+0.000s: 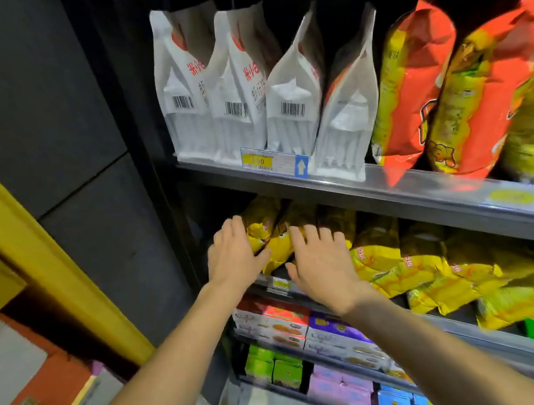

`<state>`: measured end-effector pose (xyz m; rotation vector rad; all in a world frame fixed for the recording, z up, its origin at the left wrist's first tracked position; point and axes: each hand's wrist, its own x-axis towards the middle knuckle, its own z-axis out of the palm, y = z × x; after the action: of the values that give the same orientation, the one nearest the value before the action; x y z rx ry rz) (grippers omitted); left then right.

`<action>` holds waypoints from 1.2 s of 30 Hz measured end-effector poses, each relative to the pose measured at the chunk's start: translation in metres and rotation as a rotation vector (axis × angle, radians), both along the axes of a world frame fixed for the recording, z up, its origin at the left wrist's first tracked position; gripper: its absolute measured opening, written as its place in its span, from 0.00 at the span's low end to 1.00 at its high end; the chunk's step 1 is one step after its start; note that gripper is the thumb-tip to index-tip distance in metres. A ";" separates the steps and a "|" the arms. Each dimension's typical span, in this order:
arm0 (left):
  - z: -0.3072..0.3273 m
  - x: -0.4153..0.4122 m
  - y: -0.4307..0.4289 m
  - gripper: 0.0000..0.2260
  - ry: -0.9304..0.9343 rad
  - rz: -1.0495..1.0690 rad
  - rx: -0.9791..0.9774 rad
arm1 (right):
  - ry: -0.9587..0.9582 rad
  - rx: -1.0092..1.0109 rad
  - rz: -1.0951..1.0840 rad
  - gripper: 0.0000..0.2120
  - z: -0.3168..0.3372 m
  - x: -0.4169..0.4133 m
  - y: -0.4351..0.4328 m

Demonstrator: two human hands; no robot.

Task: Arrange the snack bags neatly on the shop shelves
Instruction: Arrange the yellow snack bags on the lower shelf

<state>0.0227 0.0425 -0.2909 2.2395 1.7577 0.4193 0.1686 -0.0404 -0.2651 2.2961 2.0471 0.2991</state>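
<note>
Yellow snack bags point(393, 255) lie in a leaning row on the second shelf point(489, 320). My left hand point(231, 255) rests flat, fingers apart, against the left side of the leftmost yellow bag point(267, 232). My right hand point(323, 262) lies spread on the front of the bags beside it. Neither hand grips a bag. On the top shelf point(373, 188) stand several white pouches point(240, 86) with barcodes, and to their right several red-and-yellow bags point(418, 87) lean left.
A blue-and-yellow price tag point(274, 162) sits on the top shelf's edge. Lower shelves hold boxed biscuits point(272, 327), green packs point(273, 366) and pink and blue boxes point(344, 388). A dark panel point(92, 187) and a yellow frame point(33, 253) stand at the left, with cartons point(32, 392) below.
</note>
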 end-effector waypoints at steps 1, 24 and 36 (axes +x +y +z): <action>-0.005 0.003 0.006 0.38 -0.016 0.017 -0.009 | 0.005 0.008 0.002 0.35 -0.002 0.001 0.000; -0.020 -0.005 -0.012 0.22 -0.442 -0.082 0.194 | 0.061 0.060 0.072 0.29 -0.001 0.017 -0.024; 0.043 -0.022 -0.130 0.25 -0.469 -0.104 -0.018 | 0.247 0.027 0.122 0.35 0.020 0.040 -0.103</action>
<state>0.0010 -0.0875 -0.2475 1.9968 1.3899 0.8233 0.2087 -0.1430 -0.2452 2.3316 2.3149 0.0498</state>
